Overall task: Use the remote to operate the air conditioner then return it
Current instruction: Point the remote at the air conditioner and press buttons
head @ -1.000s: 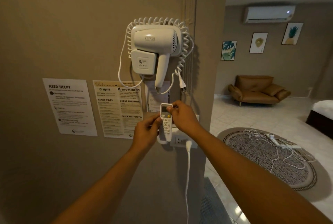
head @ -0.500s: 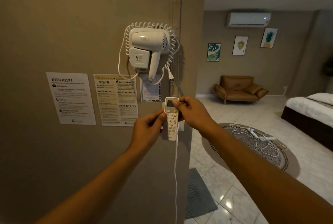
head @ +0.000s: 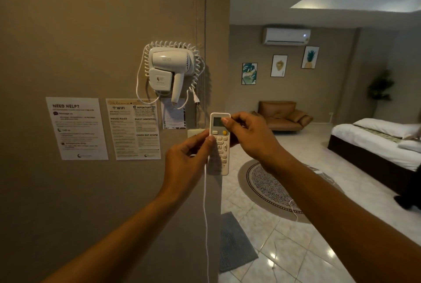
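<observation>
Both hands are pinching the remote [head: 219,144] upright beside the wall corner, right hand [head: 249,137] fingers closed on its top, left hand [head: 189,157] thumb on the keypad; it is not aimed at the air conditioner [head: 286,36], risking a missed signal or slip.

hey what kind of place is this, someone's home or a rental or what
Most likely a guest rental or hotel-style studio. Printed notices on the wall list wifi, house rules and a check-out time, a wall-mounted hair dryer hangs above them, and a made bed shares the room with a sofa and air conditioner.
</observation>
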